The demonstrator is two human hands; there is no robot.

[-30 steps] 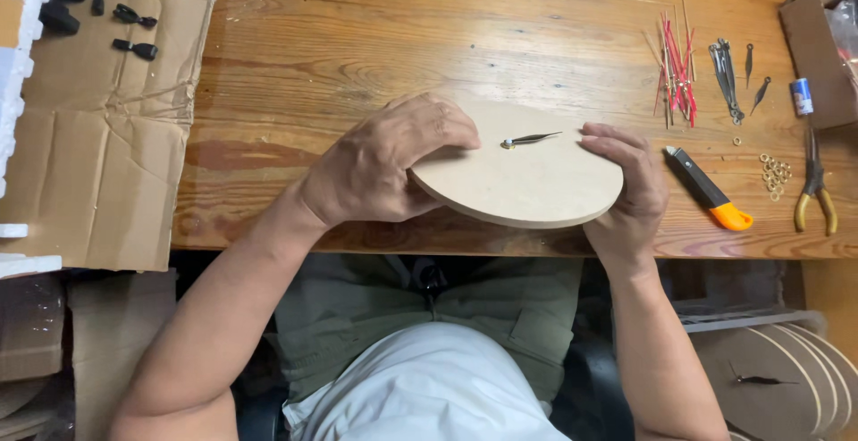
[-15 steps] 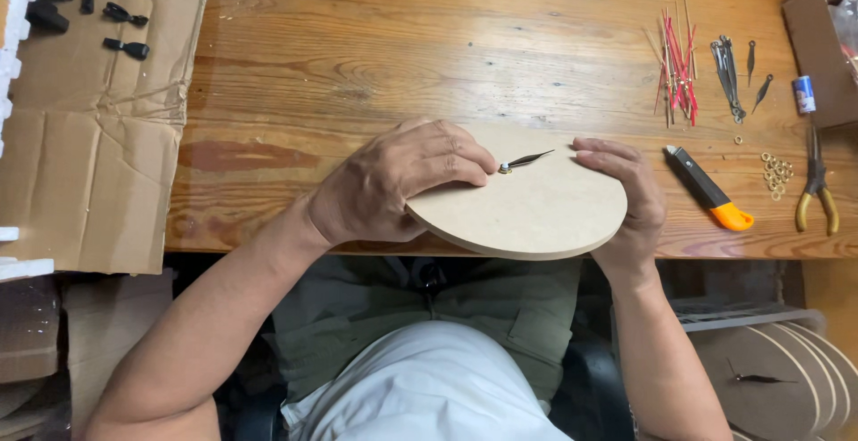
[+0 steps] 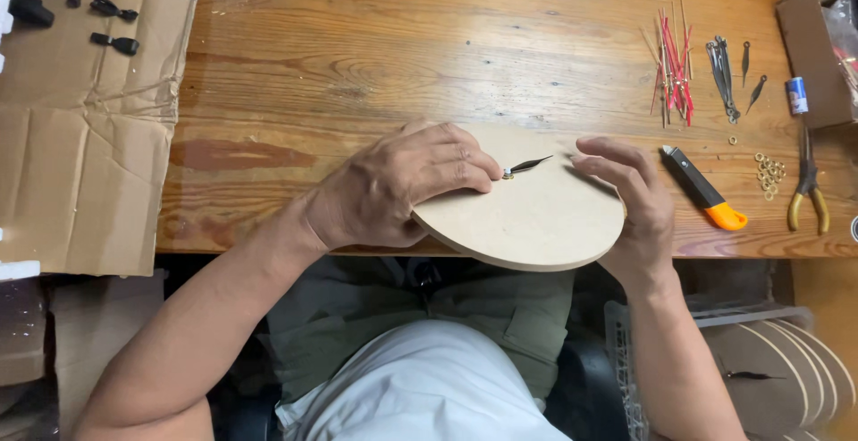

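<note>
Since the earlier frame, both my hands have shifted a little rightward with the round wooden disc (image 3: 527, 218), and my left fingertips have closed in on its centre. Left hand (image 3: 393, 186): palm down across the disc's left part, fingertips pressed narrow about the small metal hub (image 3: 507, 174) from which a thin black pointer (image 3: 529, 165) lies toward the upper right. Whether that grip pinches the hub or only steadies it, I cannot tell. Right hand (image 3: 630, 204): curled round the disc's right rim, thumb below, fingers over the top, holding it firm. The disc lies tilted on the near edge of the counter (image 3: 357, 66), overhanging my lap.

By my judgement the step in hand is seating the pointer on the centre shaft; the next move calls for a straight, light press at the hub while my right hand keeps the disc from rocking.

To the right on the counter: an orange-ended utility knife (image 3: 703, 189), yellow-handled pliers (image 3: 807, 186), small brass rings (image 3: 767, 170), red and pale thin sticks (image 3: 670, 66), spare dark pointers (image 3: 722, 66). At left, flattened cardboard (image 3: 80, 137) bearing black parts (image 3: 112, 43).
</note>
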